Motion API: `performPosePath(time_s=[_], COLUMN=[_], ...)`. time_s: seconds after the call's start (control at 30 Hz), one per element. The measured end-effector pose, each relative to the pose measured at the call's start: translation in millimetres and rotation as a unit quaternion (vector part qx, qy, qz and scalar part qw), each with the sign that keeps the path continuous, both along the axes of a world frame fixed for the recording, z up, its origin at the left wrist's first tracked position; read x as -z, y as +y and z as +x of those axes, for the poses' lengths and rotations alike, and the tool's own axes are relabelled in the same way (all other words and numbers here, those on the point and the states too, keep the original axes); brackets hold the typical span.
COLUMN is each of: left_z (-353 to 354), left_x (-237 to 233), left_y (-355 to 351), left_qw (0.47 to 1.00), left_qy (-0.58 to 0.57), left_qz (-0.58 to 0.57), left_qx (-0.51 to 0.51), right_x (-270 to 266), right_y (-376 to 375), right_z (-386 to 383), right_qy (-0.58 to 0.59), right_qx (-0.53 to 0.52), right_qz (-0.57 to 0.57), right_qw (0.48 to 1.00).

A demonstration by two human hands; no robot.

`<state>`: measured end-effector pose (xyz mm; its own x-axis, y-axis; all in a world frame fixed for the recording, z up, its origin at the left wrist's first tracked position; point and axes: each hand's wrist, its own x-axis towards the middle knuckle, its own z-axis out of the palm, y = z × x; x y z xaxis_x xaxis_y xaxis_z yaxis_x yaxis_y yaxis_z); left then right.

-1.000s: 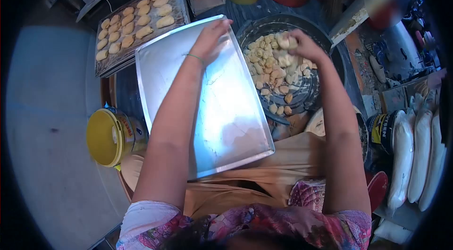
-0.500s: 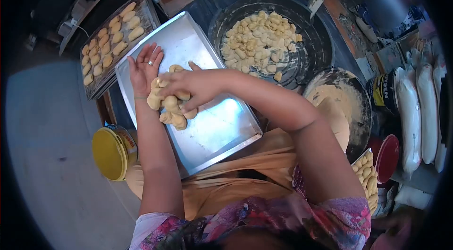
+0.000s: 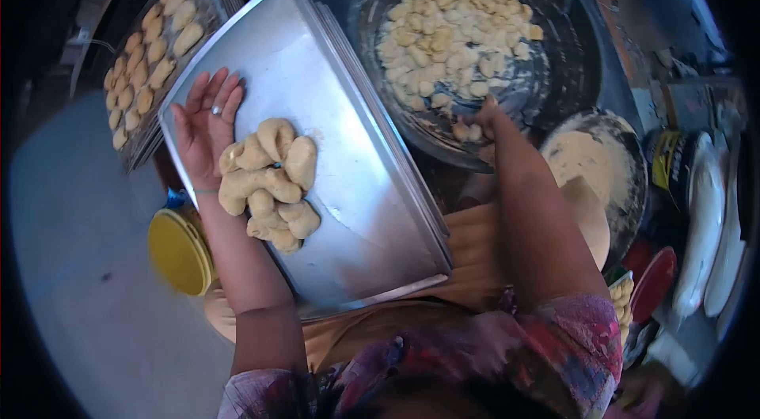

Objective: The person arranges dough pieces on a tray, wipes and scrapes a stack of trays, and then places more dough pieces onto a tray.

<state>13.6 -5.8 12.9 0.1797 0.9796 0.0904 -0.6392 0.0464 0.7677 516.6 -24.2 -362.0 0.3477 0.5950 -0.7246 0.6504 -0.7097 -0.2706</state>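
Note:
My left hand lies palm up over the left edge of the metal baking tray, fingers apart and holding nothing; a ring shows on one finger. A heap of dough pieces rests on the tray against my left wrist and forearm. My right hand reaches over the near side of the large black basin. Its fingers are curled around small pale dough pieces, partly blurred. Farther in, the basin holds many floury dough pieces.
At the far left, a tray of shaped dough pieces sits on stacked trays. A yellow bucket stands on the floor at left. At right are a floury bowl, a red lid and long white plastic bags.
My right hand has left the dough heap on the tray and moved right into the basin. The heap now lies uncovered beside my left wrist. The view has shifted slightly.

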Motion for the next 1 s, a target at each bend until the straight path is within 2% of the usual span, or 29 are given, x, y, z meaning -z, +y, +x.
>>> performPosePath(time_s=[0.03,0.07,0.13,0.2,0.23,0.3,0.37,0.43,0.47,0.5,0.57,0.63,0.7,0.77,0.83,0.87,0.9,0.93,1.0], left_z=[0.3,0.3,0.0,2.2,3.2,5.3,4.5,6.1,9.9,6.7,4.5,13.6,14.1,15.0,13.1,6.3,-0.2,-5.7,-18.6], left_x=[0.0,0.1,-0.2,-0.6,0.2,0.4,1.0,2.3,0.0,2.3,9.4,-3.4,-13.9,-21.0,-24.7,-14.1,-10.5,-11.3,-12.6], left_y=[-0.8,-0.7,0.8,1.2,0.6,0.7,0.6,1.9,0.2,-1.0,-1.5,-17.6,-38.6,-68.2,-93.1,-96.9,-99.5,-102.0,-102.0], left_qw=[1.0,1.0,1.0,1.0,1.0,1.0,1.0,0.999,0.999,0.997,0.99,0.969,0.928,0.897,0.858,0.84,0.847,0.853,0.859], left_qy=[-0.003,-0.003,-0.015,-0.01,-0.01,-0.002,0.006,0.011,-0.002,0.035,0.1,0.216,0.354,0.429,0.503,0.524,0.516,0.508,0.502], left_qz=[0.0,0.001,0.004,0.01,0.01,0.007,0.004,0.007,0.003,0.003,0.0,-0.021,-0.05,-0.017,0.011,0.049,0.033,0.017,-0.019], left_qx=[0.001,0.002,0.017,0.011,0.006,-0.007,-0.021,-0.036,-0.047,-0.064,-0.098,-0.115,-0.107,-0.105,-0.106,-0.131,-0.124,-0.115,-0.101], right_x=[-4.2,-48.5,-76.9,-18.1,-18.0,-19.6,-53.9,-115.1,-153.5,-194.8,-274.8,-367.5,-429.9,-470.8,-478.6,-458.9,-426.6,-442.5,-453.1], right_y=[-12.8,-18.6,-28.8,-20.8,-15.9,-12.1,-2.7,23.3,36.6,47.9,62.1,52.2,27.2,-8.5,-38.6,-50.8,-60.9,-77.1,-83.0], right_z=[-20.9,-46.4,-65.5,-40.2,-36.8,-30.0,-34.4,-47.4,-55.1,-64.7,-79.5,-102.6,-130.9,-165.4,-199.4,-216.7,-229.7,-245.0,-252.7], right_qy=[-0.024,-0.1,-0.099,-0.054,-0.037,0.046,0.131,0.215,0.251,0.287,0.38,0.416,0.435,0.434,0.423,0.386,0.277,0.148,0.131], right_qx=[-0.031,-0.073,-0.067,-0.19,-0.248,-0.183,-0.099,0.003,0.021,0.036,-0.009,-0.113,-0.189,-0.264,-0.342,-0.38,-0.51,-0.598,-0.638], right_qz=[-0.026,-0.087,-0.026,0.003,0.018,0.048,0.083,0.127,0.156,0.184,0.209,0.209,0.231,0.252,0.204,0.216,0.301,0.197,0.165], right_qw=[0.999,0.988,0.993,0.98,0.968,0.981,0.983,0.968,0.955,0.939,0.901,0.878,0.849,0.824,0.814,0.812,0.757,0.763,0.741])
